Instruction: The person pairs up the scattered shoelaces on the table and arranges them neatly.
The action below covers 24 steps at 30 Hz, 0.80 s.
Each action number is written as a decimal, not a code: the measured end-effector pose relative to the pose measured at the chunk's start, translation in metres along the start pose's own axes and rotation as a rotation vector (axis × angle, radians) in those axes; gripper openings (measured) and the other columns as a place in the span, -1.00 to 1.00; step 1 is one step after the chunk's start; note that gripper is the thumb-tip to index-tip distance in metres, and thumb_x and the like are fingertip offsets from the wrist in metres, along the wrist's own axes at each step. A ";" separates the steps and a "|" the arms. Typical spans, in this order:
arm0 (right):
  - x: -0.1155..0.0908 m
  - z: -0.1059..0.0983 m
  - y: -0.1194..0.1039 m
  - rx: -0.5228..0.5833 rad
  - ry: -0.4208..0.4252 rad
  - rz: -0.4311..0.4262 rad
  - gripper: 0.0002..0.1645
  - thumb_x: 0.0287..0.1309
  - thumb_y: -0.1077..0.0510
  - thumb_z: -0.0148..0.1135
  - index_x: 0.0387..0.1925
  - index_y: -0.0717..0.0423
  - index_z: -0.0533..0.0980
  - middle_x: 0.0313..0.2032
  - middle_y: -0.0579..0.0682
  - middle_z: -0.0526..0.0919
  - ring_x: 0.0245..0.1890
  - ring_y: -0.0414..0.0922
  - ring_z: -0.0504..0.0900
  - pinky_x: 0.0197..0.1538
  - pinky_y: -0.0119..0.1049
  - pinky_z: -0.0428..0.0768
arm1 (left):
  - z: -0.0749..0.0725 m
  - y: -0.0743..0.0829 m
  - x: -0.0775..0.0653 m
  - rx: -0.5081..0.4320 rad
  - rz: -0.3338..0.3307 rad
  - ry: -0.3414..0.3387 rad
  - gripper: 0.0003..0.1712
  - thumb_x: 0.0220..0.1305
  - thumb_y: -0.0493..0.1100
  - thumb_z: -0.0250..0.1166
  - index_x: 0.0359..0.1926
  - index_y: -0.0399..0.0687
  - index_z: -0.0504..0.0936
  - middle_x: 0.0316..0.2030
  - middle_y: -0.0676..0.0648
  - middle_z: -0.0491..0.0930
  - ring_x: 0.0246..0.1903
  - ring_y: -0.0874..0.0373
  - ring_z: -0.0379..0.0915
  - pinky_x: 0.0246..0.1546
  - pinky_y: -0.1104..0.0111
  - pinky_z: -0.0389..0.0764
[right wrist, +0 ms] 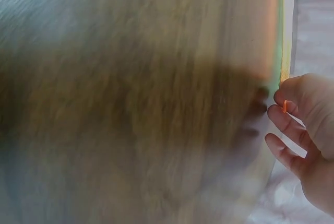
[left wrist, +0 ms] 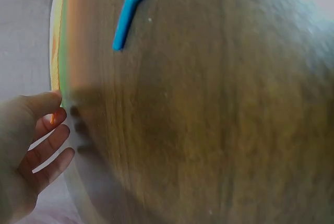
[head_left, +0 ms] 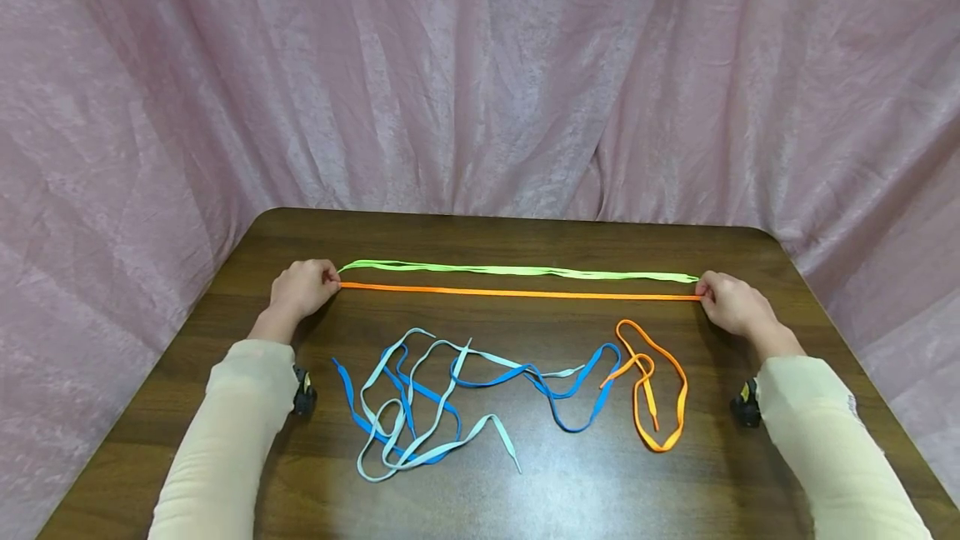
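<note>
An orange shoelace [head_left: 517, 294] stretches straight across the far part of the table, one end at each hand. My left hand [head_left: 303, 286] pinches its left end between thumb and index finger, the other fingers spread apart in the left wrist view. At the opposite end, my right hand [head_left: 738, 305] pinches the lace with thumb and index finger; a short orange tip [right wrist: 285, 107] pokes out below the thumb. Just behind, a bundle of neon green lace [head_left: 517, 271] runs nearly parallel, its ends close by both hands.
Nearer the front, a blue lace [head_left: 487, 382] and a pale mint lace [head_left: 512, 447] lie tangled together. A second orange lace [head_left: 682, 398] lies loosely looped to their right, touching the blue. Pink curtains [head_left: 450, 82] hang behind the wooden table [head_left: 525, 236].
</note>
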State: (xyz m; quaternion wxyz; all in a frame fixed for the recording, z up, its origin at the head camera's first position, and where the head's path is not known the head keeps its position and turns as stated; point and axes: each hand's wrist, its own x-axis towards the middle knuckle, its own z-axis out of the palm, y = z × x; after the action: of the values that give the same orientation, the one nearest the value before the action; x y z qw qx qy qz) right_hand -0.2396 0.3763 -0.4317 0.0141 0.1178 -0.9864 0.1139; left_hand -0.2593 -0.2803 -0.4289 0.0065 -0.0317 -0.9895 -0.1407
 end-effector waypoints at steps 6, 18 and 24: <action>0.003 0.002 0.000 0.004 -0.006 0.025 -0.91 0.03 0.27 0.04 -0.36 0.16 0.44 -0.46 0.02 0.48 -0.48 -0.05 0.45 -0.46 -0.12 0.40 | 0.001 0.002 0.003 -0.005 -0.009 -0.009 -0.92 0.16 -0.11 0.23 -0.42 0.01 0.56 -0.52 -0.01 0.51 -0.49 0.01 0.43 -0.60 0.24 0.35; 0.008 0.000 -0.005 0.000 -0.050 0.074 -0.89 0.04 0.25 0.03 -0.35 0.14 0.45 -0.41 0.06 0.46 -0.41 0.02 0.46 -0.39 -0.02 0.42 | -0.001 0.004 0.006 0.017 -0.037 -0.024 -0.91 0.15 -0.12 0.19 -0.43 0.01 0.57 -0.48 -0.04 0.54 -0.45 -0.03 0.45 -0.59 0.21 0.37; 0.009 0.001 -0.005 -0.004 -0.054 0.082 -0.88 0.03 0.25 0.03 -0.34 0.16 0.46 -0.41 0.07 0.45 -0.41 0.01 0.46 -0.38 -0.04 0.42 | 0.001 0.004 0.008 0.019 -0.048 -0.035 -0.90 0.16 -0.10 0.19 -0.42 0.01 0.57 -0.45 -0.05 0.54 -0.43 -0.03 0.45 -0.59 0.21 0.37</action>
State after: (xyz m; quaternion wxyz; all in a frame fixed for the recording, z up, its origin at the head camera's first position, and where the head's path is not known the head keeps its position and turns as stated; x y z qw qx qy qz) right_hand -0.2470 0.3688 -0.4312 -0.0172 0.0805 -0.9906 0.1089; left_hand -0.2673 -0.2753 -0.4279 -0.0142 -0.0103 -0.9913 -0.1308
